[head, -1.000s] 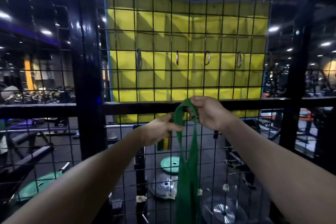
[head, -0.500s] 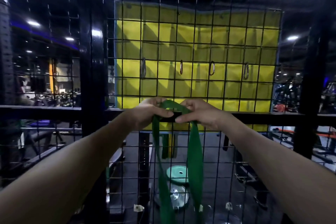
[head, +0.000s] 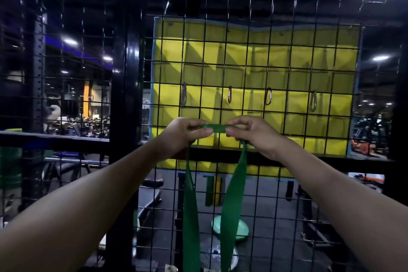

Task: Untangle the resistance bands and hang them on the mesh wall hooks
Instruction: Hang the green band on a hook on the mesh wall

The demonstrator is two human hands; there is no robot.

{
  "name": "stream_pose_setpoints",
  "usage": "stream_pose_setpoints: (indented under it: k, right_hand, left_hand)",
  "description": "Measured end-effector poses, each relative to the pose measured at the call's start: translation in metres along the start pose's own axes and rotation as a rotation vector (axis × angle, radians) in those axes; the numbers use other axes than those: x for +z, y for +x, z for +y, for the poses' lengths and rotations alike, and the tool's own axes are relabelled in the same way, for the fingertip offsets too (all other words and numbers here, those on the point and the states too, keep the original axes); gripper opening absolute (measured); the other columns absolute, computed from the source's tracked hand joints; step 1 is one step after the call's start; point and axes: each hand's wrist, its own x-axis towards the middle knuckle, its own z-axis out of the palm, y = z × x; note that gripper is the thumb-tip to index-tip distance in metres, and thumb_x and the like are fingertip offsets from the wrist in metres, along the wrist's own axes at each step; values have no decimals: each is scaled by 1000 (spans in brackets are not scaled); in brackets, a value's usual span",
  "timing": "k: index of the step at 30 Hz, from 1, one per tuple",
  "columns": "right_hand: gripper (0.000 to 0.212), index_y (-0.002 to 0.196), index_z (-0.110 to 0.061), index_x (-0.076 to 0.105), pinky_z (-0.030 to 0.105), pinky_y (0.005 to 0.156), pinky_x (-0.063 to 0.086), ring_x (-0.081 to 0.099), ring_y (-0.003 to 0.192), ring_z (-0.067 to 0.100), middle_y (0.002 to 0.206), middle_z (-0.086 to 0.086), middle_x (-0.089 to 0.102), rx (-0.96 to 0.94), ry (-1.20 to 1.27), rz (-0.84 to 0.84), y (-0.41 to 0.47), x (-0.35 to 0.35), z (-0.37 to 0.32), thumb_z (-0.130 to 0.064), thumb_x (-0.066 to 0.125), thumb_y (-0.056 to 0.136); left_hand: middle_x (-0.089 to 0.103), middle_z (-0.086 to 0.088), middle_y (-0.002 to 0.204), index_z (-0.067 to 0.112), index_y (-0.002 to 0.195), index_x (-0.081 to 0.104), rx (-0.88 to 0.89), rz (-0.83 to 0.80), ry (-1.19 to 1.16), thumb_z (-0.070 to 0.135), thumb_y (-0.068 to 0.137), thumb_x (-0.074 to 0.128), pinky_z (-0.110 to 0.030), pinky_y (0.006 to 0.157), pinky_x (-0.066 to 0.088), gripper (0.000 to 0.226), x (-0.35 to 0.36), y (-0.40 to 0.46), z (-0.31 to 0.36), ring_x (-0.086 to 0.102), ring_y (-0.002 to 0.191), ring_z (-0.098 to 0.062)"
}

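Observation:
A green resistance band [head: 234,194] hangs as an open loop in front of the black mesh wall [head: 276,161]. My left hand [head: 185,134] pinches its top on the left and my right hand [head: 254,134] pinches it on the right, so a short flat stretch runs between them. The two sides drop down past the bottom edge of the view. Several carabiner hooks hang in a row on the mesh just above my hands: one [head: 183,95] at the left, two in the middle [head: 229,94] [head: 268,96], and one [head: 313,101] at the right. All of them carry nothing.
A yellow padded mat [head: 254,57] hangs behind the mesh. A thick black post [head: 125,95] stands at the left and a black crossbar [head: 309,159] runs just below my hands. Weight plates [head: 229,229] and benches lie on the floor beyond.
Both hands have risen with the band and moved apart. The bunched top has opened into a flat stretch and the band now hangs as two separate sides.

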Motion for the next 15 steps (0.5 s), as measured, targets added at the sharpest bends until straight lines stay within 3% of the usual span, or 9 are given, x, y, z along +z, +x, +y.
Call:
stream_pose_setpoints:
  k: [4, 8, 12, 15]
  right_hand:
    - [3, 84, -19, 67, 24, 69, 43, 57, 70, 10, 76, -4, 67, -42, -47, 76, 8, 3, -5, -20, 69, 82]
    - [8, 74, -17, 67, 30, 78, 49, 62, 77, 14, 77, -1, 67, -81, -73, 154, 21, 14, -10, -15, 71, 81]
    - [3, 79, -7, 70, 27, 78, 48, 61, 77, 12, 76, -4, 65, -119, -8, 210, 34, 30, -14, -9, 71, 80]
    - [3, 77, -10, 70, 22, 73, 47, 60, 75, 6, 74, -8, 64, -141, -5, 171, 43, 41, -19, -9, 71, 80]
  left_hand:
    - [63, 12, 87, 19, 105, 67, 0, 108, 51, 32, 87, 59, -18, 68, 40, 24, 1, 1, 4, 56, 80, 0]
    - [57, 6, 86, 19, 97, 61, -32, 128, 119, 32, 92, 52, -19, 65, 38, 17, 0, 2, 7, 52, 78, -7]
    - [56, 1, 102, 13, 115, 54, -155, 121, 88, 41, 92, 48, -23, 69, 41, 37, -5, 0, 9, 52, 90, -9]
    - [58, 0, 115, 13, 119, 55, -196, 131, -18, 52, 83, 56, -24, 80, 44, 53, -12, -3, 6, 54, 103, -11]
